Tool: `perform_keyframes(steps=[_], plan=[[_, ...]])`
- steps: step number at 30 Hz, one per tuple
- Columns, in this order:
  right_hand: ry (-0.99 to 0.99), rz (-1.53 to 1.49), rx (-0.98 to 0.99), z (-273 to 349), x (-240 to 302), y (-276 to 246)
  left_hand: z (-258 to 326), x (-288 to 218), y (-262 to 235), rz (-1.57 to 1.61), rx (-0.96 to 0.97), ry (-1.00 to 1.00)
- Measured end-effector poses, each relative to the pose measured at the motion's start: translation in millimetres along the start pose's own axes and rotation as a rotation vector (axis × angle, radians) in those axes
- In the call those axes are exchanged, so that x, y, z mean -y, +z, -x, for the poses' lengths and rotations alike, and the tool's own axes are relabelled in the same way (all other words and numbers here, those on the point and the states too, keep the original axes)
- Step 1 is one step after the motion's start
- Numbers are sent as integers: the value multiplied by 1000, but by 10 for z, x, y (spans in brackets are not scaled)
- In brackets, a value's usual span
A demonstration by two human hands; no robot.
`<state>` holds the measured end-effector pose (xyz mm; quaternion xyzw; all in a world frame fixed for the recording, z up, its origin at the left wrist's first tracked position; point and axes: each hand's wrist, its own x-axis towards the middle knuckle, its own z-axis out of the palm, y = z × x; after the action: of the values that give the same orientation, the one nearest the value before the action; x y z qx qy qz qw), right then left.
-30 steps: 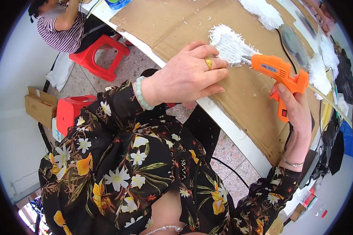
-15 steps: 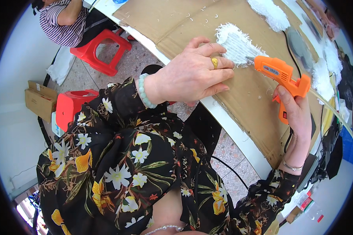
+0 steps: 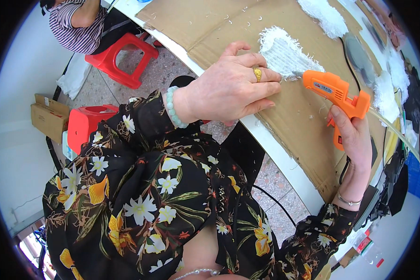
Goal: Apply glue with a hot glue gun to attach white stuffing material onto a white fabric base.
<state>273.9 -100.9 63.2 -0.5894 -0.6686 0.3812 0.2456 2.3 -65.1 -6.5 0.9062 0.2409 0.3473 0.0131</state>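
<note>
Right hand wrapped round the handle of an orange plastic glue gun, nozzle at the near edge of a white, fringed, ribbed fabric piece; piece lies on a flat brown cardboard sheet over a white table; left hand loosely spread, fingertips at the piece's left edge; any pinch, can't tell.

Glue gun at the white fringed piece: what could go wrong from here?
1. The left grip is close to the nozzle of the orange glue gun; if hot, a slip might burn the fingertips.
2. Loose strands edging the white fringed piece might stick to the nozzle.
3. The long pale stick protruding behind might snag nearby clutter.
</note>
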Motion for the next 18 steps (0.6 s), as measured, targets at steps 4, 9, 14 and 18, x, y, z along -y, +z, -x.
perform_keyframes(steps=[4,9,14,18], plan=[[15,-42,-18,-10,10,30,-3,19,31,3,21,-3],[-25,-78,-85,12,-9,13,10,2,-1,-13,21,-11],[9,-37,-77,-6,5,-19,-144,-22,-13,5,-46,-6],[17,-19,-40,-30,33,9,-49,-2,31,4,-31,-4]])
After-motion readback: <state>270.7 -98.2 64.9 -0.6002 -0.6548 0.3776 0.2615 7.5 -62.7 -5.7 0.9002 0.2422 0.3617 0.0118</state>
